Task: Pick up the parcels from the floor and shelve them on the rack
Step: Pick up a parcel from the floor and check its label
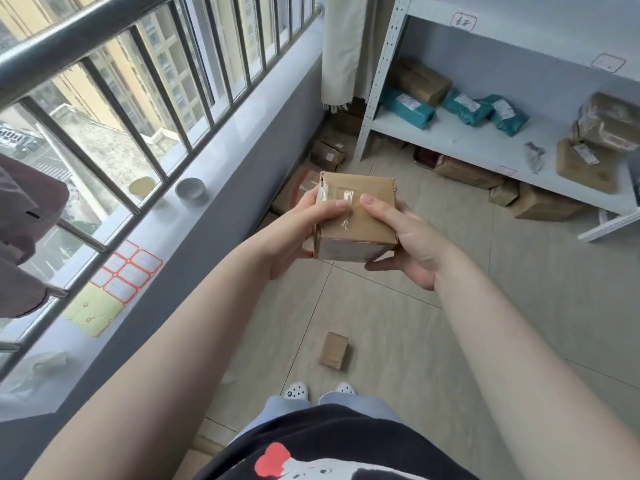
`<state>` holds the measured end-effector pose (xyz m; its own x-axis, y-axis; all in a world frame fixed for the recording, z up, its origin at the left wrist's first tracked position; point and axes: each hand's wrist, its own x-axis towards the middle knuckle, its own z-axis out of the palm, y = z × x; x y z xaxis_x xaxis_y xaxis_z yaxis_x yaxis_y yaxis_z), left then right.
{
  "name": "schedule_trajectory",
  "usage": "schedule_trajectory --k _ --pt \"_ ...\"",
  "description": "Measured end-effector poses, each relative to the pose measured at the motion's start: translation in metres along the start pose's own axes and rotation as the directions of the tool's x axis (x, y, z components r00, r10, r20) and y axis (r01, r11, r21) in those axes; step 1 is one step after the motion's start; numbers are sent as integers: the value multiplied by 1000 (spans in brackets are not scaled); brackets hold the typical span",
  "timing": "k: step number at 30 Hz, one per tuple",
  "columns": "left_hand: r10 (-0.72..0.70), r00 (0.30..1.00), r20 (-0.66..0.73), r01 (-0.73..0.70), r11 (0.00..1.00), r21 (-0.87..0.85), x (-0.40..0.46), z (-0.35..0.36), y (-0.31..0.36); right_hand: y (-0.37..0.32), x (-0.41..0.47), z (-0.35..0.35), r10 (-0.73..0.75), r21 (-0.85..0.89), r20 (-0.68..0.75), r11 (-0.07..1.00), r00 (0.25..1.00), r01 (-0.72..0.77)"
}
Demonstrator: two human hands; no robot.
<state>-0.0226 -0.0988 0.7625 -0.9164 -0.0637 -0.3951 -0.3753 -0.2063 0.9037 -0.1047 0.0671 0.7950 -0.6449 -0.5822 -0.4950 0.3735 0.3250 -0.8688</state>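
There is just one view, from the camera on my head, so no second view shares anything with it. It looks forward and steeply down along my outstretched arms, with my hands (349, 233) close in at mid-frame and my shoes (296, 390) and the tiled floor (519, 306) straight below. Its wide angle bends the edges, taking in the barred window (138, 81) on my left and the rack (450, 136) ahead to my right.
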Motion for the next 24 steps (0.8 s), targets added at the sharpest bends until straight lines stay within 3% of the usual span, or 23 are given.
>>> schedule_trajectory --k 6,10,15,20,24 --pt "-140 988 -57 139 990 -25 -4 -2 8 -4 -6 -3 -148 -131 90 979 985 159" --pt "-180 983 -25 180 984 -19 -7 0 7 -3 -5 -3 -209 -136 5 969 978 208" --pt "-15 999 37 12 996 83 -15 11 3 -1 -7 0 -171 -79 -117 984 978 162" --pt "95 979 -178 -59 979 195 -19 16 3 -2 -10 9 -145 -16 -129 989 981 144" --pt "6 956 -292 18 997 80 -21 18 8 1 -10 13 -173 -34 -94 985 980 171"
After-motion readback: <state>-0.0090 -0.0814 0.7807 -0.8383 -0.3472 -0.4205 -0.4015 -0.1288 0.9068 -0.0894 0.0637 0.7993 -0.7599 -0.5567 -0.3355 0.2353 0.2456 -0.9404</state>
